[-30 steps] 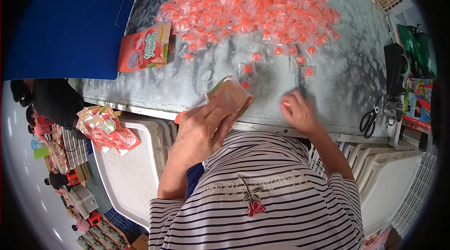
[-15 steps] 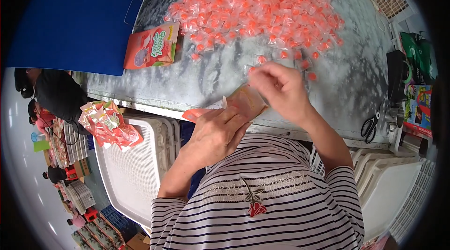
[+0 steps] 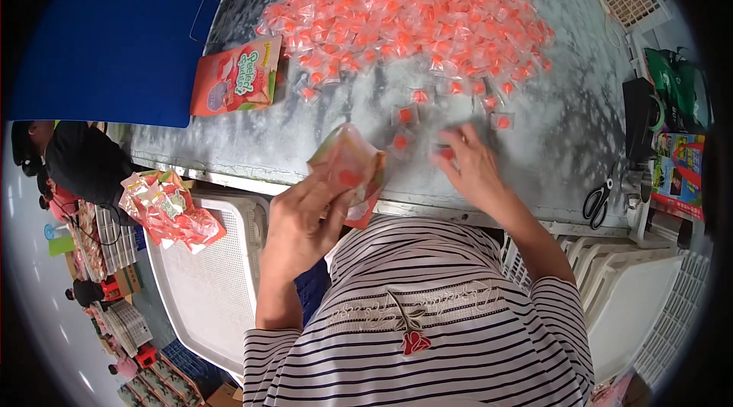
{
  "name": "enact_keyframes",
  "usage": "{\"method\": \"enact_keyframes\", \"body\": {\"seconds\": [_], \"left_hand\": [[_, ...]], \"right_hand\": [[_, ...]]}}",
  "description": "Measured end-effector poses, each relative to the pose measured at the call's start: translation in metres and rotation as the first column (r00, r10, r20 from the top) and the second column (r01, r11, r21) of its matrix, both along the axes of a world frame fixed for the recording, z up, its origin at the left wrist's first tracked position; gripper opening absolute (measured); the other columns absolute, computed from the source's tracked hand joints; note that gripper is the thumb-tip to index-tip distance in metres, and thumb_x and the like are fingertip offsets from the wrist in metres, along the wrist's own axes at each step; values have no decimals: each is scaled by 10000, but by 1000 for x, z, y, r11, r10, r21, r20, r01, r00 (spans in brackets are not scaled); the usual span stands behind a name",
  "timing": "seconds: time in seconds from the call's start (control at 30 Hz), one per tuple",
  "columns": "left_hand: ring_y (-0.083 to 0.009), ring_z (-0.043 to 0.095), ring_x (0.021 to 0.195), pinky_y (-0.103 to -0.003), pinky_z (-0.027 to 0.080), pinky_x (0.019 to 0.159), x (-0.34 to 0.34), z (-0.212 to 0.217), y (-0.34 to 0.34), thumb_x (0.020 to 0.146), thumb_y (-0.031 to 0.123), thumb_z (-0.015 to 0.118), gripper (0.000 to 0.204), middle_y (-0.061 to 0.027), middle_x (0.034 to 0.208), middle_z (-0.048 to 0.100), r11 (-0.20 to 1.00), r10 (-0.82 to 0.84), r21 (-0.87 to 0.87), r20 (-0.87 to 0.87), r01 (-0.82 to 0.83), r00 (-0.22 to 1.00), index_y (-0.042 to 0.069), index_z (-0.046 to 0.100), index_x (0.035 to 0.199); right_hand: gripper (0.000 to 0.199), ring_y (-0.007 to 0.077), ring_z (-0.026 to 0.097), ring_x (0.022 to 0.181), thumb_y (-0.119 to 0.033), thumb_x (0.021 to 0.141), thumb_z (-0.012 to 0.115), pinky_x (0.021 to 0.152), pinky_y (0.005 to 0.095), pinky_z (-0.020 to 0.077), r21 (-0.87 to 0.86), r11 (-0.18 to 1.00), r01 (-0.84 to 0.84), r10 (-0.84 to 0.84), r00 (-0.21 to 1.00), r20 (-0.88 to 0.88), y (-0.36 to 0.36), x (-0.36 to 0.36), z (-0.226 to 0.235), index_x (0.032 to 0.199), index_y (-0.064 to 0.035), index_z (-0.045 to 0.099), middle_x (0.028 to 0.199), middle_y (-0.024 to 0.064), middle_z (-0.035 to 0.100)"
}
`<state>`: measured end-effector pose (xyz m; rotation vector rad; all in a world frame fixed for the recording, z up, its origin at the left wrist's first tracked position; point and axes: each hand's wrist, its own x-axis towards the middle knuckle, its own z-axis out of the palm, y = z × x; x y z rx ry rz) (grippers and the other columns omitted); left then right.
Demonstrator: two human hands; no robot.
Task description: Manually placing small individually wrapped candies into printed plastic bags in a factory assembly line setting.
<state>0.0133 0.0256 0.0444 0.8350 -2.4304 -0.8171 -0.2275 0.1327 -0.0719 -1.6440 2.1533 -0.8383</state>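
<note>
Pinching a red pouch (image 3: pixel 369 178) at its side, the thumb and fingers of your left hand (image 3: pixel 292 220) hide part of it near the front edge of the worktop (image 3: pixel 576 94). An orange-red spot shows in it, but how much lies deeper you cannot tell. Your right hand (image 3: pixel 482 182) is over the worktop with its fingers half curled; something red shows by the blurred fingertips, and whether they grip it is unclear. Just beyond, loose wrapped pieces (image 3: pixel 406 114) lie before a large heap (image 3: pixel 412 17), cut off by the upper edge. Farther left, a flat pouch (image 3: pixel 235 76) lies beside a blue panel (image 3: pixel 107 33), also cut off. Scissors (image 3: pixel 597 205) sit near your right. Lower left, a crumpled bundle (image 3: pixel 172 212) covers part of a white tray (image 3: pixel 202 289).
</note>
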Motion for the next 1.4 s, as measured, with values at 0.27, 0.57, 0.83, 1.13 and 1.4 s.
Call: {"method": "enact_keyframes", "body": {"seconds": [0.27, 0.57, 0.83, 1.13, 1.4], "left_hand": [[-270, 597, 579, -349, 476, 521, -10, 0, 4, 759, 30, 718, 125, -106, 764, 612, 989, -133, -57, 50, 136, 990, 29, 659, 868], [-242, 608, 578, -334, 477, 519, -7, 1, 8, 758, 23, 724, 138, -99, 777, 637, 984, -152, -86, 70, 158, 986, 29, 678, 888], [-172, 538, 509, -282, 422, 487, -2, 1, 6, 788, 1, 707, 80, -86, 705, 603, 1000, -4, -2, 24, 4, 1000, 8, 678, 863], [-176, 529, 509, -288, 415, 485, -1, -4, 7, 783, -3, 709, 85, -97, 732, 619, 1000, 18, 8, 35, -18, 999, 5, 670, 859], [-229, 588, 574, -321, 463, 518, 2, -6, 2, 774, 21, 718, 120, -115, 803, 640, 1000, 21, 17, 49, -22, 999, 14, 668, 883]], "right_hand": [[122, 37, 553, 765, -30, 861, 674, 595, 219, 466, -123, 978, 171, -69, 811, 581, -8, 11, 14, 940, -14, 584, 870, 18, 587], [110, 248, 630, 858, -48, 817, 669, 778, 340, 505, -499, 859, -114, 266, 932, 245, -30, 40, 47, 921, -14, 655, 954, 93, 647], [262, 350, 529, 1074, -92, 847, 608, 927, 421, 421, -257, 939, 228, -269, 953, -139, -24, -62, -17, 1093, -11, 570, 1145, 173, 561], [412, 391, 480, 1172, -80, 881, 561, 1023, 432, 383, -157, 981, 114, -130, 987, -91, -31, -27, -31, 1265, 40, 477, 1302, 216, 471], [276, 268, 594, 1065, -31, 934, 479, 919, 319, 456, -382, 866, 322, -233, 937, 262, -5, -58, -48, 1192, 8, 569, 1129, 161, 617]]}}
